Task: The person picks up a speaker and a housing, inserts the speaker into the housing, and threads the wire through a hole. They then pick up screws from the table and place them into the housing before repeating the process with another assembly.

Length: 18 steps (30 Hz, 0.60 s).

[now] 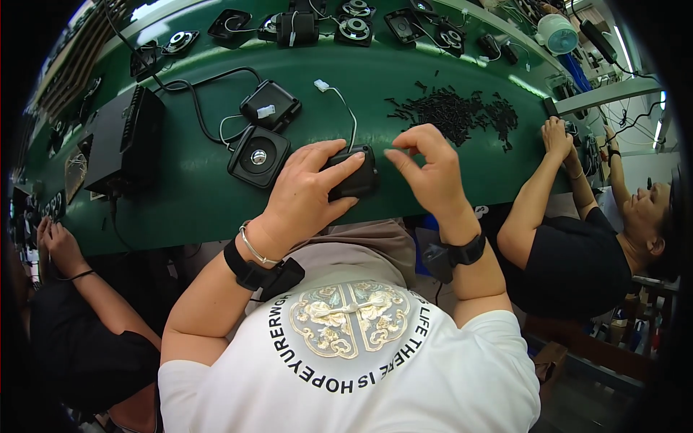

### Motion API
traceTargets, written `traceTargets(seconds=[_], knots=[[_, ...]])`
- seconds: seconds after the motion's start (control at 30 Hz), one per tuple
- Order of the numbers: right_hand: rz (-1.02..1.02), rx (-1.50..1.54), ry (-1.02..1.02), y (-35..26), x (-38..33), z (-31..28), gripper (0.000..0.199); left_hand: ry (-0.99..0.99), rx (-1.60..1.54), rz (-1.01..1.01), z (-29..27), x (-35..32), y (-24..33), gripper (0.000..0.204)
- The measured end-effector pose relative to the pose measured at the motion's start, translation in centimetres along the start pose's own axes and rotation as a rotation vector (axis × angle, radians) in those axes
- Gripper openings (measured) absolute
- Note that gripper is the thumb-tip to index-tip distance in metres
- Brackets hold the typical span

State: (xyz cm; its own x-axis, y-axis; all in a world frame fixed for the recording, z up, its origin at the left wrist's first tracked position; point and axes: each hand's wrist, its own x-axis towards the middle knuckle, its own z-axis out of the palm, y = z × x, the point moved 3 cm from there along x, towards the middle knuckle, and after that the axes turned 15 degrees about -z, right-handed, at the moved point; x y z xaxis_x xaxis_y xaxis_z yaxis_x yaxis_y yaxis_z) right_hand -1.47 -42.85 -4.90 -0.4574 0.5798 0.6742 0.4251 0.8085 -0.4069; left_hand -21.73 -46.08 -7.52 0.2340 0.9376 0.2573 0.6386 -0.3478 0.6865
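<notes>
My left hand rests over a small black speaker box on the green bench, its fingers and thumb gripping the sides. A white cable runs from the box toward the far side and ends in a white plug. Just right of the box, my right hand hovers with thumb and forefinger drawn together; whatever is between them, if anything, is too small to make out. Beyond it lies a loose pile of small black screws. Left of my left hand sits an open speaker half, touching another black box.
A large black power unit with cables stands on the left of the green bench. Several speaker parts line the far edge. Co-workers' arms reach in at the left and right. A small fan stands at the far right.
</notes>
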Motion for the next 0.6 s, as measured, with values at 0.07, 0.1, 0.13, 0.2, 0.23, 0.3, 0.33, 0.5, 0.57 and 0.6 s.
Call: traceTargets(seconds=[0.07, 0.1, 0.13, 0.2, 0.23, 0.3, 0.33, 0.5, 0.57, 0.6], knots=[[0.316, 0.006, -0.100, 2.6, -0.5, -1.7, 0.018, -0.002, 0.001, 0.009, 0.0, 0.1, 0.0, 0.062], [0.317, 0.002, -0.096, 3.0, -0.5, -1.8, 0.018, -0.004, 0.004, 0.013, 0.0, 0.2, 0.0, 0.062], [0.283, -0.049, -0.145, 3.3, -0.6, -1.6, 0.017, -0.005, 0.008, 0.017, 0.0, 0.3, 0.1, 0.062], [0.214, -0.148, -0.243, 3.8, -0.8, -1.2, 0.016, -0.004, 0.008, 0.019, -0.1, 0.2, 0.1, 0.062], [0.214, -0.149, -0.240, 4.0, -0.8, -1.1, 0.016, -0.002, 0.009, 0.015, -0.2, 0.2, 0.0, 0.062], [0.149, -0.249, -0.317, 4.2, -0.8, -0.7, 0.014, 0.001, 0.013, 0.013, -0.3, 0.2, 0.0, 0.062], [0.116, -0.299, -0.355, 4.2, -0.7, -0.6, 0.013, 0.002, 0.020, 0.022, -0.3, 0.3, 0.1, 0.062], [0.173, -0.017, -0.306, 1.9, 2.0, -0.7, 0.010, 0.026, 0.069, 0.011, -0.4, 0.0, 0.4, 0.061], [0.268, 0.349, -0.275, -0.2, 4.1, 0.0, 0.009, 0.035, 0.084, -0.001, -0.5, -0.2, 0.3, 0.060], [0.318, 0.525, -0.254, -0.8, 4.6, 0.5, 0.008, 0.036, 0.095, -0.004, -0.5, -0.2, 0.4, 0.059]])
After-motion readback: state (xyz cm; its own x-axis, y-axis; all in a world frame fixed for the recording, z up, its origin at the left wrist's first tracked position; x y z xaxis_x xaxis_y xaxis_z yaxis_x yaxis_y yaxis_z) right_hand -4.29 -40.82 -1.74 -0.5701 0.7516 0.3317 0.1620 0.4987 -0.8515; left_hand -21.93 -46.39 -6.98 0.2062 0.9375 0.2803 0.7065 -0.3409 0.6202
